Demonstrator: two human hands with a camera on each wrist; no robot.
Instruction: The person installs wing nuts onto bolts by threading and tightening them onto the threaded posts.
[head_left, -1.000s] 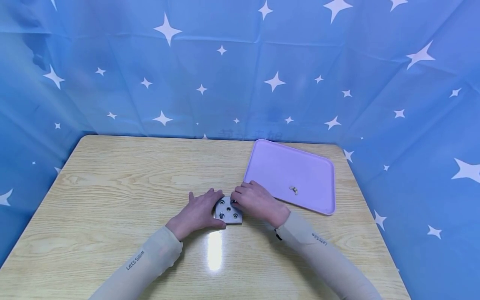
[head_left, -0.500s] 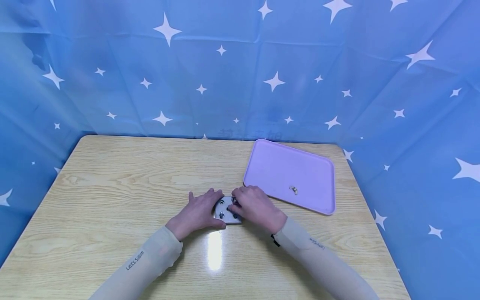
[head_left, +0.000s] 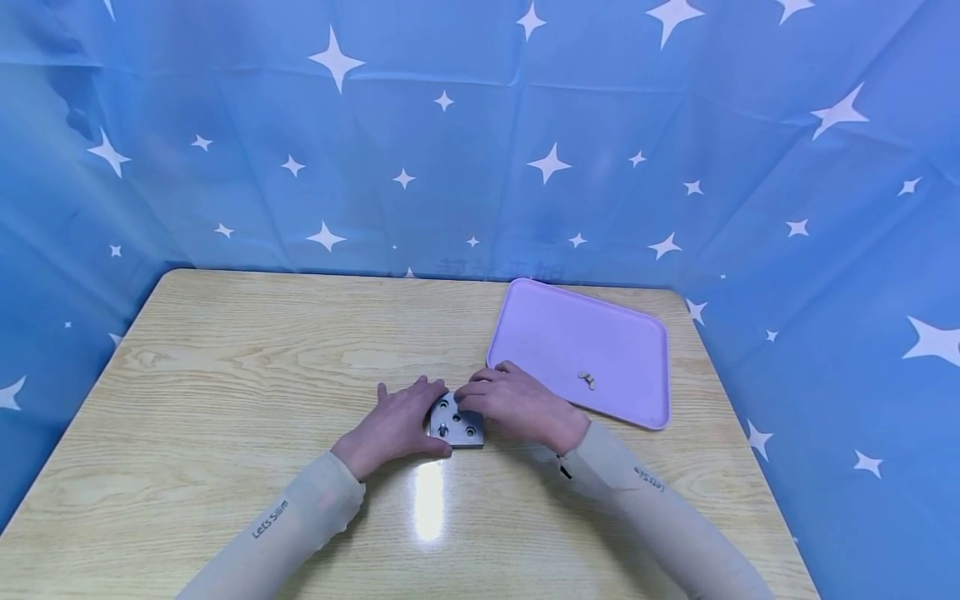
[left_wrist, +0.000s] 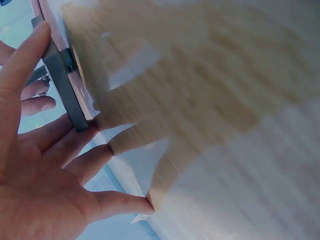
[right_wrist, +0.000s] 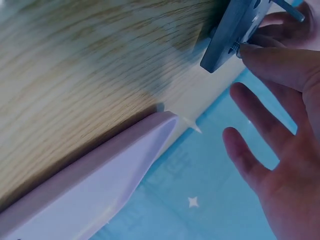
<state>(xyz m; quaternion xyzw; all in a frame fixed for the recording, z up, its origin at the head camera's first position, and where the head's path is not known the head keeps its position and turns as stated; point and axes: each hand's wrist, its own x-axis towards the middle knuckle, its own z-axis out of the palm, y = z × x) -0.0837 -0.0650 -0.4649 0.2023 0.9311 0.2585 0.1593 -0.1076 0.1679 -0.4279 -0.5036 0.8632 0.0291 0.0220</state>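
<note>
A grey metal plate (head_left: 456, 437) with several holes lies on the table between the two hands. My left hand (head_left: 396, 425) holds it at the left side, thumb at the near edge and fingers at the far edge. A bolt (head_left: 443, 430) stands upright in the plate's near left hole. Above the far right corner is my right hand (head_left: 521, 407). In the right wrist view, its thumb and forefinger pinch a small threaded bolt (right_wrist: 234, 48) at the plate's face, while other fingers extend loosely. From the head, this bolt is hidden under the fingers.
A purple tray (head_left: 555, 333) lies at the back right, just beyond the right hand. One small brass-coloured piece, shaped like a wing nut (head_left: 587, 381), lies in it. The wooden table (head_left: 262, 350) ends at a blue star-patterned curtain (head_left: 480, 133).
My right hand turned and dipped over the far right corner half a second ago, then swung back with its wrist farther right. The left hand and plate stay where they were.
</note>
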